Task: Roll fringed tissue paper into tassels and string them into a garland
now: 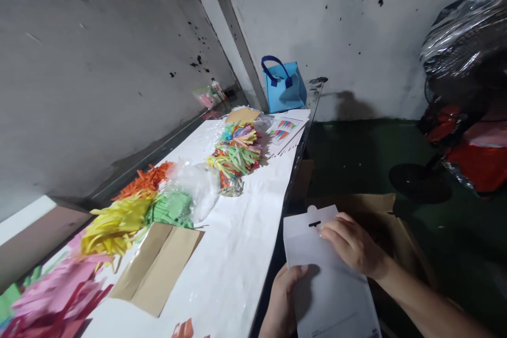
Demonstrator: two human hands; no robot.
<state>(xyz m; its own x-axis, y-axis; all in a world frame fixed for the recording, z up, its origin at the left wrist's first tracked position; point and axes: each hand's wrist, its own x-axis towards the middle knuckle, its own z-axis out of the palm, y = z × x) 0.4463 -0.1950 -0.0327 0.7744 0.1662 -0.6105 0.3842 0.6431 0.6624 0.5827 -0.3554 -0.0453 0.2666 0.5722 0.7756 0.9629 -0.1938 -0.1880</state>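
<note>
A flat white box [332,285] with a hang slot near its top is held upright off the table's right edge. My left hand [283,296] grips its left side, thumb laid across the front face. At the upper right, my right hand [354,245] has its curled fingers on the top panel just beside the slot. Part of the fingertips is hidden, and the back of the box is out of sight. Small print shows low on its face. Beneath and behind it stands an open brown carton [407,243], partly covered by my right arm.
On the white-covered table [233,253] lie a folded brown card [158,269], yellow paper strips [114,222], pink tissue [59,290], bundled multicoloured tassels [237,156] and printed sheets [287,129]. A blue bag [285,90] stands at the far end. A black fan [420,182] is on the right.
</note>
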